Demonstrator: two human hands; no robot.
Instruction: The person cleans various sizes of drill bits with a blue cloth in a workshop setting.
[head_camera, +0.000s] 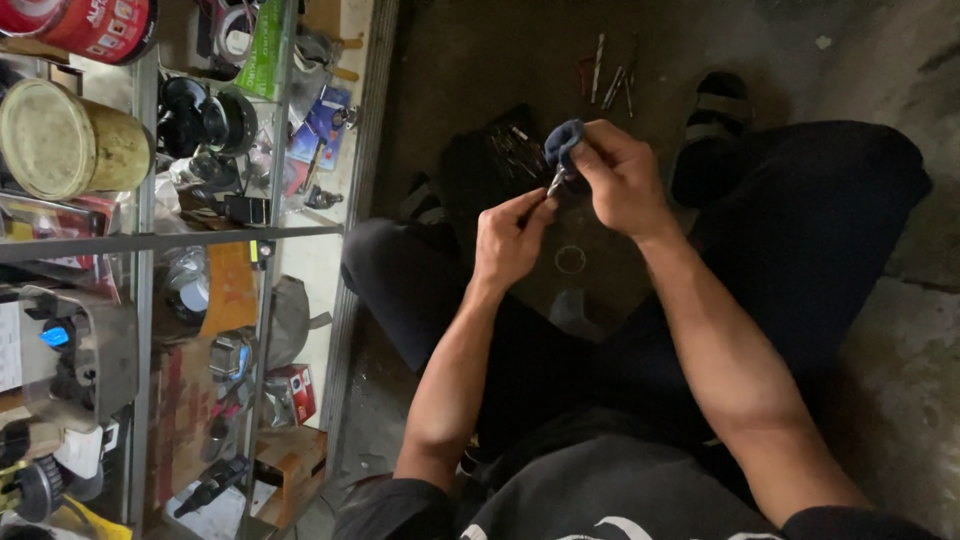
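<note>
I sit on a concrete floor with my knees apart, both hands raised in front of me. My right hand (622, 178) grips a small blue cloth (562, 142) wrapped over the end of a thin metal bit (555, 182). My left hand (512, 238) pinches the lower end of that same bit between thumb and fingers. The two hands almost touch. Most of the bit is hidden by the cloth and my fingers.
A glass-fronted shelf case (140, 240) at left holds cans, tools and boxes. Several loose drill bits (610, 80) lie on the floor ahead, beside a dark case (490, 160). A small ring (570, 260) lies between my legs; my sandalled foot (715, 125) is at right.
</note>
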